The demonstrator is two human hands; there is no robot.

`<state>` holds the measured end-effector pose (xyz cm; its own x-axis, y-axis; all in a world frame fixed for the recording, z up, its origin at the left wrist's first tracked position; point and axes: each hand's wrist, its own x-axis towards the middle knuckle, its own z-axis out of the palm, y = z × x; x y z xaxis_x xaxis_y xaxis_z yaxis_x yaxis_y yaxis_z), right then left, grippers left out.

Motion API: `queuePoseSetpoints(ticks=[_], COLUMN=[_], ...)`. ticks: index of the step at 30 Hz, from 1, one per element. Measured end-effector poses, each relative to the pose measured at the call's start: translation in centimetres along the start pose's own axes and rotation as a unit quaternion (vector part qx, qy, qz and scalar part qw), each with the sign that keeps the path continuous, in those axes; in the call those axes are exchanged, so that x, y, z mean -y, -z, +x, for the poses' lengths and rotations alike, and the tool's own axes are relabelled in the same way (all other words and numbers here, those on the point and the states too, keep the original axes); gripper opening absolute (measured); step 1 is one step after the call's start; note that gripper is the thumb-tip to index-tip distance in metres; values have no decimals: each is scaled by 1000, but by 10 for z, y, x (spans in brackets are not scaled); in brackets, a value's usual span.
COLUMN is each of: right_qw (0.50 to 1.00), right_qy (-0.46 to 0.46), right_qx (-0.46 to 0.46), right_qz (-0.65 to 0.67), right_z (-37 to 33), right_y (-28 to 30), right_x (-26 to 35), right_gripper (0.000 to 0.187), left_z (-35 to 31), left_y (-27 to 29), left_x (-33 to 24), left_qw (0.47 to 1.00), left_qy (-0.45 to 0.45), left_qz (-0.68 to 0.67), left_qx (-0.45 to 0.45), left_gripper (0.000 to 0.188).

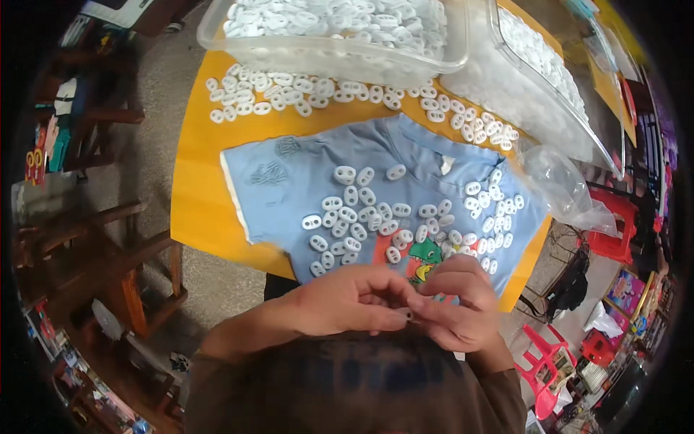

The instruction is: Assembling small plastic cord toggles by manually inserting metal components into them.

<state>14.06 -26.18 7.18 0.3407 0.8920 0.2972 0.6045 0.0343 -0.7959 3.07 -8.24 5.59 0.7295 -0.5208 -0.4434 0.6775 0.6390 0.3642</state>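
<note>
Close to my body, my left hand (pixel 340 298) and my right hand (pixel 460 307) meet with fingers pinched together. Between the fingertips shows the end of a small pale piece (pixel 408 315) with a hole; most of it is hidden by my fingers. Just beyond my hands a light blue T-shirt (pixel 278 188) with a green dinosaur print (pixel 426 249) lies spread out. Many white oval two-hole pieces (pixel 347 215) are scattered on the shirt, some stacked or leaning on each other.
The shirt covers a yellow table (pixel 210 210). More white ovals (pixel 271 90) line its far side, before a clear plastic bin (pixel 325 58) full of them. A second bin (pixel 528 87) and a clear bag (pixel 560 184) stand right. Red stools (pixel 549 369) and wooden furniture (pixel 108 253) surround the table.
</note>
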Motion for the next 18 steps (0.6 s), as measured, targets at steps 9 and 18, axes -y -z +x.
queuePoseSetpoints(ticks=[9, 18], right_qw=[984, 971], right_qy=[-26, 69], right_qx=[-5, -3], right_qz=[-176, -229], right_z=[55, 102], right_y=[11, -6], right_x=[-35, -54], right_gripper=[35, 25], left_z=[-15, -26], left_y=[8, 30], left_x=[-8, -17], left_qw=[961, 854], left_qy=[-176, -373], left_qz=[113, 137], left_qx=[-180, -337], left_gripper=[16, 15])
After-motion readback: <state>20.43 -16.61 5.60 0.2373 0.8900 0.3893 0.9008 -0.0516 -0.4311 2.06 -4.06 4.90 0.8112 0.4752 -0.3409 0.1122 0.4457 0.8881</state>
